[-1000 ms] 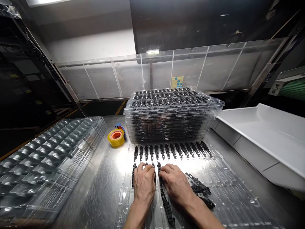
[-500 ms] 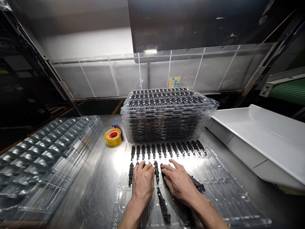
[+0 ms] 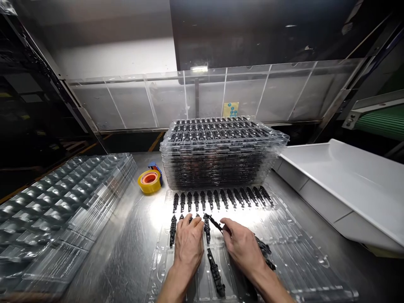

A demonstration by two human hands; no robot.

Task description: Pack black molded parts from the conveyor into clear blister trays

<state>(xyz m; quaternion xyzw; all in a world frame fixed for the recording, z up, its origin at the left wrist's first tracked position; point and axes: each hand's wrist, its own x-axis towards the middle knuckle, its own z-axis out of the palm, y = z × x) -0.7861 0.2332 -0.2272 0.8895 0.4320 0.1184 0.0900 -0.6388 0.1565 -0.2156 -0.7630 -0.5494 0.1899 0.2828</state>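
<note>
A clear plastic tray lies in front of me, with a full row of narrow black plastic parts along its far side. My right hand pinches the near end of one black plastic part, tilted above the second row. Under the right palm and wrist lie other loose parts. My left hand rests over the second row, its fingers bent down among the parts; their tips are hidden. Between the hands, one part stands in its slot and a loose part lies nearer me.
Behind the tray rises a tall stack of filled clear trays. Nested trays stand at the left. A yellow tape roll sits beside the stack on the metal table. A white bin is at the right.
My right hand has lifted a black part off the tray, and its fingers have closed into a pinch. My left hand has stayed in place.
</note>
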